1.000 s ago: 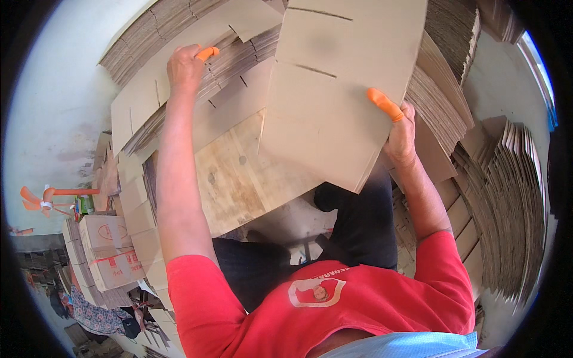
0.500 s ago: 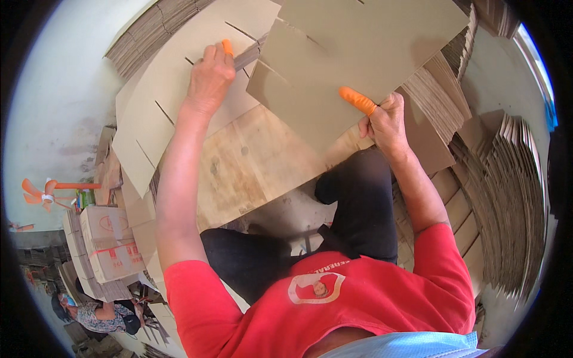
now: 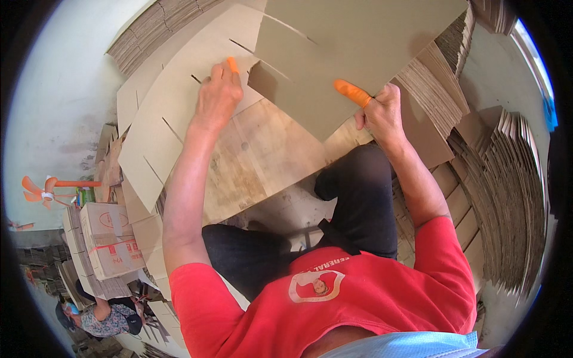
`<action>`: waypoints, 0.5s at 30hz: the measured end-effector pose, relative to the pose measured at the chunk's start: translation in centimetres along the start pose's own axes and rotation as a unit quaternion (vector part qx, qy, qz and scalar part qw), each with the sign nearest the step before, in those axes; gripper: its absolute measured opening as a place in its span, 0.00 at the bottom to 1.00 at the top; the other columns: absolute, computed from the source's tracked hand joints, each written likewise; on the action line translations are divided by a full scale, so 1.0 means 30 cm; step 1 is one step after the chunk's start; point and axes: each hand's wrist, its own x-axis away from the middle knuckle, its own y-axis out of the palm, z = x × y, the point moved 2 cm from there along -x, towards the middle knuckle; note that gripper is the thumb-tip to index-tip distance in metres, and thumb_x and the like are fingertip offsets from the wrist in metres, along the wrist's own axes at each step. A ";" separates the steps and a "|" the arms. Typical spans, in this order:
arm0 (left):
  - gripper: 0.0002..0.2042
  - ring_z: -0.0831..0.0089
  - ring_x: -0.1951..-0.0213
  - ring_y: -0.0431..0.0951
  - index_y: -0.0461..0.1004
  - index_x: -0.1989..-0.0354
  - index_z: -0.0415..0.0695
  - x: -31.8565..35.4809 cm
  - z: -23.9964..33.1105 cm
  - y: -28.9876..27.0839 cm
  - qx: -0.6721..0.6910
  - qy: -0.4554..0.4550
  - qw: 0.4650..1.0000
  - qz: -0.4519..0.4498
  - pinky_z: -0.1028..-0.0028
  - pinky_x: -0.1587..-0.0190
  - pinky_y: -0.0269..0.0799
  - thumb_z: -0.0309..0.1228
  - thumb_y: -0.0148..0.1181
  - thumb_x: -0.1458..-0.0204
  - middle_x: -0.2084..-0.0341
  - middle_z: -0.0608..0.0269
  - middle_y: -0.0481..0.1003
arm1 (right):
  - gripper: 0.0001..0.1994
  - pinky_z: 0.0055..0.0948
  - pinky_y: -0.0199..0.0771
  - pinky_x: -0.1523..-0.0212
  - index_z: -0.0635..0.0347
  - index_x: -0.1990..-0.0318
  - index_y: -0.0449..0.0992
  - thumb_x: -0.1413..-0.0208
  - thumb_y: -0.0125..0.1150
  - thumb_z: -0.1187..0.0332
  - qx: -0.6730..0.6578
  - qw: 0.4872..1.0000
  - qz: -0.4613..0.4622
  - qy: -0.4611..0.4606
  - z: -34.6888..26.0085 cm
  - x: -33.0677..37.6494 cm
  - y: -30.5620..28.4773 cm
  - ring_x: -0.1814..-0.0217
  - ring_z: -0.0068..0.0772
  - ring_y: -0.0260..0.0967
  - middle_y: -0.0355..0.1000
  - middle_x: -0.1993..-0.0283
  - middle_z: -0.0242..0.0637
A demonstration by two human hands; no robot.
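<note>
The left hand (image 3: 218,98) is clenched on the corner of a flap of the slotted sheet (image 3: 173,119), thumb under and fingers over, an orange finger cot (image 3: 232,64) on one fingertip. That rubber tip looks meant to give grip on smooth board. The right hand (image 3: 382,113) pinches the near edge of the upper sheet (image 3: 358,42), its own orange cot (image 3: 352,92) lying flat on top of the board and the other fingers curled beneath.

Both sheets are flat, brown corrugated blanks. The upper sheet lies across the slotted one, overlapping it between the two hands, and its lower corner points down toward the person's knees. It appears lifted off the wooden board (image 3: 262,155) below, judging by the shadow under its edge.

Further out, stacks of cardboard (image 3: 507,191) stand on edge to the right and more lie fanned at top left. Printed boxes (image 3: 101,244) sit at lower left, near an orange fan (image 3: 42,188), and another person (image 3: 101,319) crouches below them.
</note>
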 end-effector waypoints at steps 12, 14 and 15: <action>0.18 0.68 0.62 0.70 0.75 0.61 0.29 0.057 0.209 -0.136 0.066 0.029 0.997 -0.018 0.76 0.68 0.75 0.19 0.58 0.66 0.61 0.53 0.73 | 0.07 0.22 0.57 0.89 0.66 0.62 0.79 0.48 0.56 0.79 0.034 0.999 -0.005 -0.004 0.025 -0.075 0.088 0.90 0.16 0.56 0.75 0.75 0.31; 0.17 0.68 0.62 0.70 0.75 0.63 0.29 0.073 0.223 -0.137 0.079 0.015 0.997 -0.004 0.75 0.67 0.76 0.19 0.58 0.67 0.62 0.53 0.73 | 0.08 0.22 0.58 0.88 0.66 0.62 0.79 0.48 0.56 0.80 0.013 1.000 -0.008 0.007 0.032 -0.078 0.093 0.90 0.16 0.55 0.75 0.75 0.31; 0.17 0.68 0.61 0.70 0.75 0.63 0.29 0.079 0.219 -0.130 0.087 0.011 0.996 -0.001 0.75 0.67 0.76 0.18 0.59 0.67 0.62 0.52 0.73 | 0.08 0.22 0.58 0.88 0.66 0.62 0.79 0.48 0.55 0.80 -0.003 1.000 -0.017 0.015 0.033 -0.077 0.090 0.90 0.16 0.55 0.75 0.75 0.31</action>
